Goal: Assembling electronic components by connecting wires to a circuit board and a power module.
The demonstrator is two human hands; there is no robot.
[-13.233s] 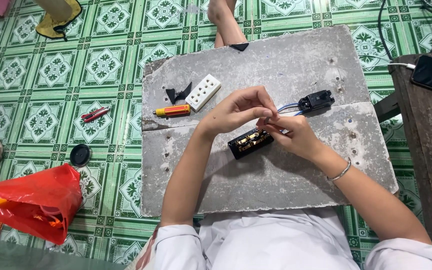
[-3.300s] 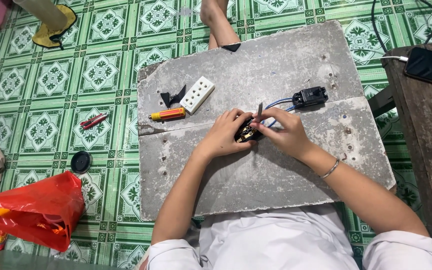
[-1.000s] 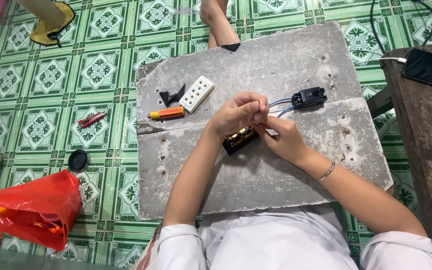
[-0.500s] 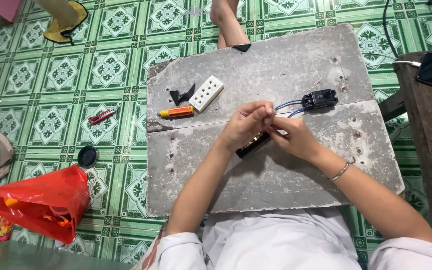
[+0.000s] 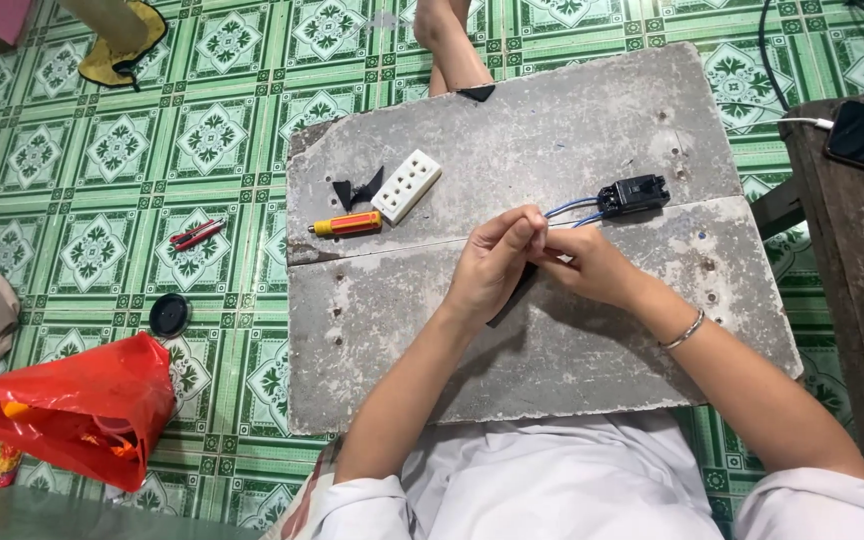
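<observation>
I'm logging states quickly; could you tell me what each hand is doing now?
Left hand: fingers pinched on blue wires.
Right hand: closed; what it holds cannot be told.

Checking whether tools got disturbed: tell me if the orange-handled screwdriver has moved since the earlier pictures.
No. The orange-handled screwdriver lies just below the white socket plate, right above the crack in the grey slab, as before.

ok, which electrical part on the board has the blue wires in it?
The black module at the board's right; blue wires run from it toward the hands. The white socket strip lies bare, unwired.
</observation>
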